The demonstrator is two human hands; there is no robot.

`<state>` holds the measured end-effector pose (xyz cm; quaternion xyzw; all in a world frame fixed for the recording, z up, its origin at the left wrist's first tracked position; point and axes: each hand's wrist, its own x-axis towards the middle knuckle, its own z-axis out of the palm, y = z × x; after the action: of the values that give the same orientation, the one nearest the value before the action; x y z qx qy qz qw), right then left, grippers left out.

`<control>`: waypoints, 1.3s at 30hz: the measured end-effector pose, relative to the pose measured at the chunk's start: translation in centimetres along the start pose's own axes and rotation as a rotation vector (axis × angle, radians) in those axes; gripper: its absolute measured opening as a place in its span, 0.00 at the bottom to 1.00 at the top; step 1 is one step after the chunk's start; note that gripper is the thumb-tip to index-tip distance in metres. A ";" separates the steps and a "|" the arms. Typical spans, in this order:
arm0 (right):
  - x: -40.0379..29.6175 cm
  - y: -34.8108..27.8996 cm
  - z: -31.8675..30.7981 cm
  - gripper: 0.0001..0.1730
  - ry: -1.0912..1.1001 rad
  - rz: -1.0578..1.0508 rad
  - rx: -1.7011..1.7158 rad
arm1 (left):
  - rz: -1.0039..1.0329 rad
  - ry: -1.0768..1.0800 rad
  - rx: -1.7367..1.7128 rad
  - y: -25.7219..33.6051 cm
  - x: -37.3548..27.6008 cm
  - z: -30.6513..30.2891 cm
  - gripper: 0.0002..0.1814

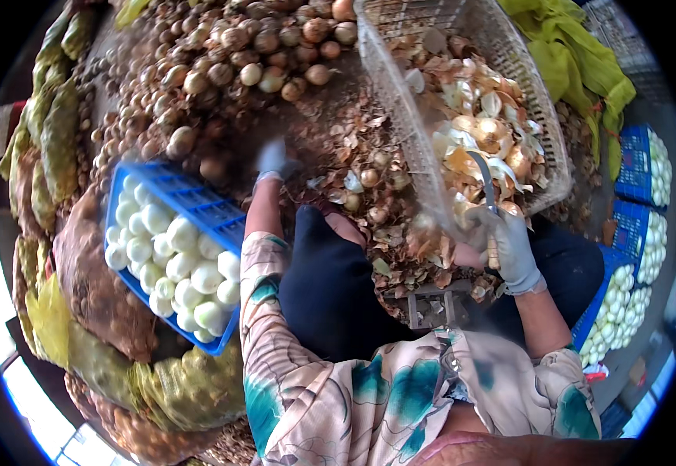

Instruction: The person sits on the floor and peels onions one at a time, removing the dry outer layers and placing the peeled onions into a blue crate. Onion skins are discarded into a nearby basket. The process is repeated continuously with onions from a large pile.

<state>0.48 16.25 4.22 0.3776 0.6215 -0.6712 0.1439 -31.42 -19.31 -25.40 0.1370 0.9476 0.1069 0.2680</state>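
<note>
My right hand (510, 250), in a pale glove, is shut on the wooden handle of a small sickle-like knife (486, 175). Its curved blade points up over the front end of a white plastic crate (553, 122) holding onion skins and some onions. My left hand (274, 158), also in a pale glove, is blurred and stretched out at the edge of the pile of unpeeled onions (262, 43); whether it holds anything is not visible. Below and left of it, a tilted blue plastic crate (198, 198) is filled with peeled white onions (184, 265).
Loose onion skins (384, 227) and small onions cover the ground between my legs. Full mesh sacks (105, 279) lie at the left. More blue crates (629, 169) of peeled onions stand at the right, near yellow-green netting (576, 64). A small frame (431, 291) is close in front of me.
</note>
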 end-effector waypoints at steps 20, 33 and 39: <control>-1.6 1.4 0.0 0.19 -0.185 -0.244 0.323 | 0.616 -0.375 -1.315 22.0 -20.8 -23.1 0.40; -3.2 1.1 -4.5 0.14 -0.054 -0.347 0.415 | 0.146 -0.210 -1.548 33.2 -30.1 -6.8 0.26; -1.9 3.5 -6.0 0.20 0.055 -0.362 0.109 | 0.018 0.026 -1.713 33.6 -30.1 -1.6 0.25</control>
<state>6.04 20.75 3.37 0.2852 0.6455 -0.7083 -0.0170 -0.80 2.53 -0.42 -0.1063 0.5418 0.7897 0.2675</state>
